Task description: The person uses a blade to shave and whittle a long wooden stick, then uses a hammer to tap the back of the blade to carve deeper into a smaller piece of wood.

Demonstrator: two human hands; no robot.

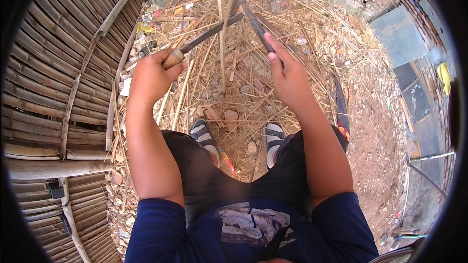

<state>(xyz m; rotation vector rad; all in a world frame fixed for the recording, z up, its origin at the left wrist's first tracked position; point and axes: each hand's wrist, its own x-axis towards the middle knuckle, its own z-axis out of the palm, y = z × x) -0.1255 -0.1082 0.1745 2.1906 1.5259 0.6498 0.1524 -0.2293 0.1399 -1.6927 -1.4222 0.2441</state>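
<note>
My left hand [157, 74] is wrapped around the wooden handle of a large knife [207, 35], its blade slanting away to the right. In my right hand [287, 74] is a hammer [257, 30], gripped by its dark handle, with the thumb and index finger laid along it. The hammer head is at the far end, just beyond the blade tip; whether the two touch I cannot tell. A thin, pale bamboo strip [222, 61] stands upright between my hands, and the blade crosses it. Its top runs out of view.
Bamboo splinters and shavings [317, 34] cover the ground ahead, mixed with litter. A slatted bamboo wall [63, 58] rises on the left. At the right, grey panels [399, 34] lean by a brick wall. My sandalled feet [274, 139] flank the strip on the near side.
</note>
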